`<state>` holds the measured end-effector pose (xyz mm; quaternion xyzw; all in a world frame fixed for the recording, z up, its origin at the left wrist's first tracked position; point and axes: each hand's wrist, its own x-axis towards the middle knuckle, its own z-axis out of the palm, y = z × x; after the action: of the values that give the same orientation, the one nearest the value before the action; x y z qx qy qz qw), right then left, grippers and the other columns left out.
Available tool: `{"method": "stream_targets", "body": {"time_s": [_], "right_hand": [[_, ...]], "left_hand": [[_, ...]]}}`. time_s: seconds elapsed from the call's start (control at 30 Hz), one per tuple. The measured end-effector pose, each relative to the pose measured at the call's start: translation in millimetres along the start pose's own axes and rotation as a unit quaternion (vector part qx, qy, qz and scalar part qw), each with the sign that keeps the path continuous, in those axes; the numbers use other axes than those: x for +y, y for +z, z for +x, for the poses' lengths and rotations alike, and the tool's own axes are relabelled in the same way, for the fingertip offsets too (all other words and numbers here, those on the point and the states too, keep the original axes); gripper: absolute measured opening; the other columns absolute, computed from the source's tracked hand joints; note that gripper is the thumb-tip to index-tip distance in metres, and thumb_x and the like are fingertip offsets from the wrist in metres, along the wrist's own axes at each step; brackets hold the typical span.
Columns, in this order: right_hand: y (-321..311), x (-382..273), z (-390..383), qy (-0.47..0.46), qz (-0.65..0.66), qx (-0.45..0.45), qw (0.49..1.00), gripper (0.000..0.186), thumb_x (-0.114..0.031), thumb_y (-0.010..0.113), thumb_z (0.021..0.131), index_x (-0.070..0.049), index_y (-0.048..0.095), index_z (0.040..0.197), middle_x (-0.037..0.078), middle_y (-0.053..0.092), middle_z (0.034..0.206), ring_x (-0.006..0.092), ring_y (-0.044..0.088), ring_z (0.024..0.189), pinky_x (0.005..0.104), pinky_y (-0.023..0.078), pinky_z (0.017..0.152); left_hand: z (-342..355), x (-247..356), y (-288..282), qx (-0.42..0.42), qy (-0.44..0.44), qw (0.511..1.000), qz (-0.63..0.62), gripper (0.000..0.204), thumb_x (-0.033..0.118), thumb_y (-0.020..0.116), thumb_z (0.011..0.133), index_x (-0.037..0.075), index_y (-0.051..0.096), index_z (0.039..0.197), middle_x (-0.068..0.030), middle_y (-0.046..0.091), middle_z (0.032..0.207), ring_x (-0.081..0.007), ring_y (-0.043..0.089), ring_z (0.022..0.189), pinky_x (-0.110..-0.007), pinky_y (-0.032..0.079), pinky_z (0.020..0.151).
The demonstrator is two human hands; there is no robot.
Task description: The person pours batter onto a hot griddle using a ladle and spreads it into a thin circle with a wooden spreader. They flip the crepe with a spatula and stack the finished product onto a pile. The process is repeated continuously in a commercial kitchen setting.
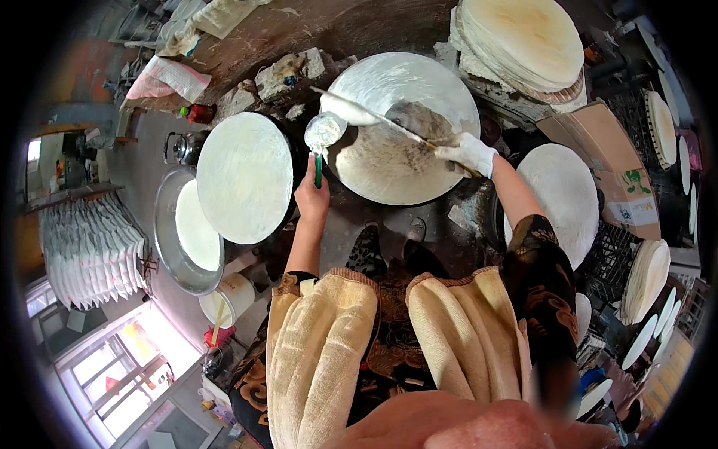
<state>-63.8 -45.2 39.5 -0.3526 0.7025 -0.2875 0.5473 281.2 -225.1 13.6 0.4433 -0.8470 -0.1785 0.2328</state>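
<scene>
White glove on your right hand [467, 153], 2 o'clock from frame centre – fingers wrapped round long thin stick [407, 133], no gap showing. Stick slants across large round pan [396, 179] at 1 o'clock; can't tell if it touches surface. Pan part white-coated, part bare brown.

Your bare left hand [313, 196], 10 o'clock: fingers curled firmly round green handle of ladle [325, 131]. Ladle bowl up at pan's left rim – contact unclear. White disc [245, 178] at 10, overlapping metal basin [166, 224] at 9. Pale round stack [523, 37] past 1.
</scene>
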Motion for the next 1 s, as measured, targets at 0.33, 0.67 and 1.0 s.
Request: {"method": "stream_targets", "body": {"time_s": [0.33,0.67,1.0], "right_hand": [[-66,-21,44,0.040,-0.010,-0.022,0.999,0.032,-0.031,0.066,0.083,-0.001,0.067,0.096,0.000,0.049,0.053,0.0085,0.041,0.040,0.0258,0.031,0.035],[-93,-24,68,-0.005,0.004,-0.077,0.997,0.028,-0.027,0.068,0.081,-0.004,0.066,0.098,-0.001,0.054,0.059,0.0062,0.042,0.041,0.0231,0.030,0.035],[-100,-45,52,0.025,-0.096,-0.196,0.976,0.038,-0.031,0.067,0.079,-0.001,0.067,0.102,0.001,0.055,0.060,0.0076,0.044,0.044,0.0252,0.032,0.039]], "left_hand": [[-62,-4,-13,0.013,0.013,0.999,-0.045,0.060,0.001,0.063,0.077,0.014,0.049,0.134,-0.0228,0.064,0.092,-0.0400,0.062,0.082,-0.040,0.051,0.067],[-105,-2,-34,-0.053,0.054,0.996,-0.038,0.062,0.002,0.066,0.073,0.015,0.051,0.132,-0.0146,0.062,0.079,-0.0327,0.062,0.066,-0.040,0.050,0.057],[-82,33,-61,-0.135,0.171,0.961,-0.171,0.062,-0.003,0.069,0.071,0.011,0.053,0.129,-0.0148,0.063,0.082,-0.0303,0.062,0.067,-0.034,0.051,0.060]]}}
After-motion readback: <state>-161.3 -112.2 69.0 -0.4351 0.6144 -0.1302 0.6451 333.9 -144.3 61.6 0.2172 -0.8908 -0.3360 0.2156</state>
